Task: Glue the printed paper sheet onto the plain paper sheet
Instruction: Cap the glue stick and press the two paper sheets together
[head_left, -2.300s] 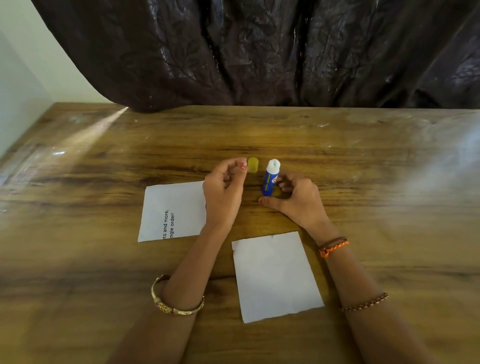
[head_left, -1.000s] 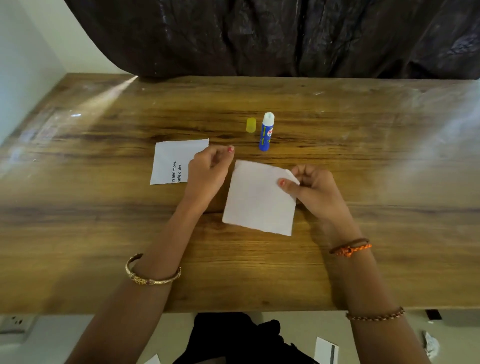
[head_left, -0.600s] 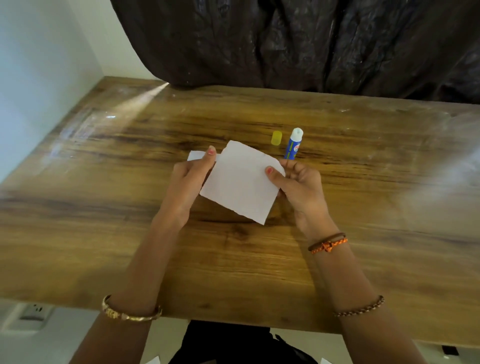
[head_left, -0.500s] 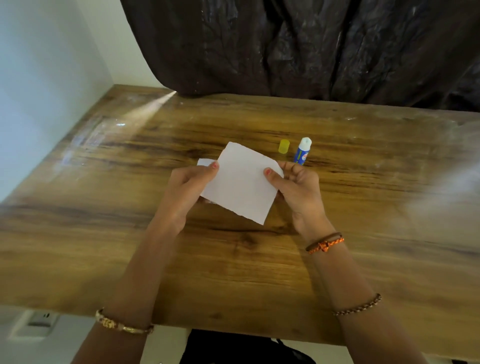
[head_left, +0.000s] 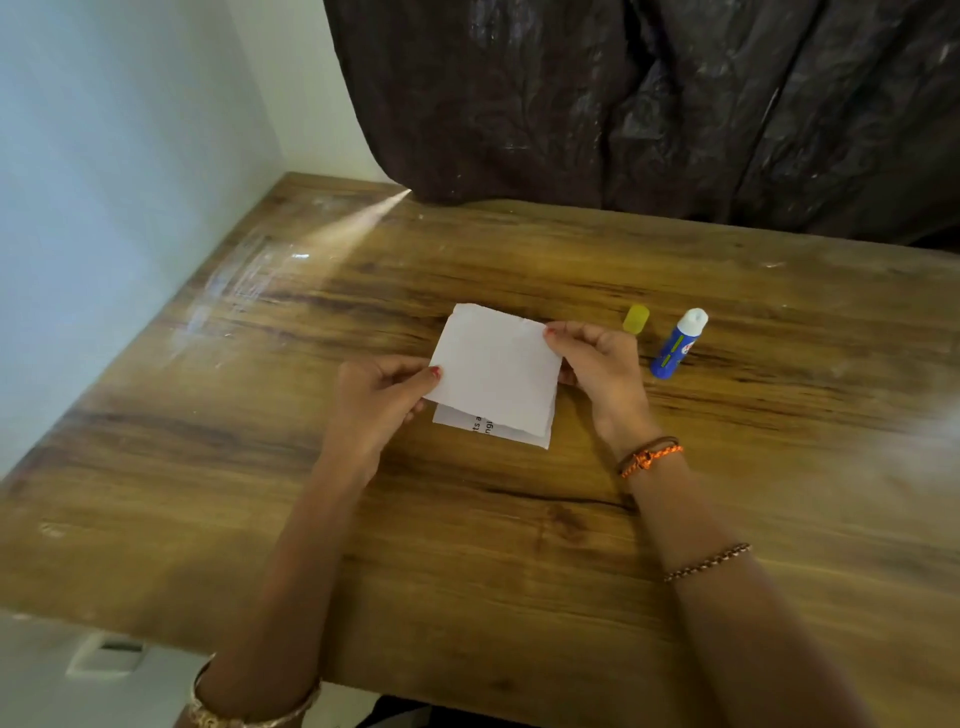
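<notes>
The plain white paper sheet (head_left: 496, 371) is held over the printed paper sheet (head_left: 467, 423), covering most of it. Only a strip of the printed sheet with black text shows below the plain sheet's lower edge. My left hand (head_left: 382, 402) pinches the plain sheet at its left corner. My right hand (head_left: 597, 371) pinches it at its upper right edge. The uncapped blue glue stick (head_left: 678, 345) stands upright on the wooden table (head_left: 519, 545) just right of my right hand. Its yellow cap (head_left: 636, 318) lies beside it.
A dark plastic curtain (head_left: 649, 98) hangs behind the table's far edge. A pale wall (head_left: 114, 171) runs along the table's left side. The table's near edge crosses the bottom of the view, with a wall socket (head_left: 106, 657) below it at the left.
Both hands have carried the plain sheet leftward and brought it down over the printed sheet. The camera has swung left, so the glue stick and cap now appear further right.
</notes>
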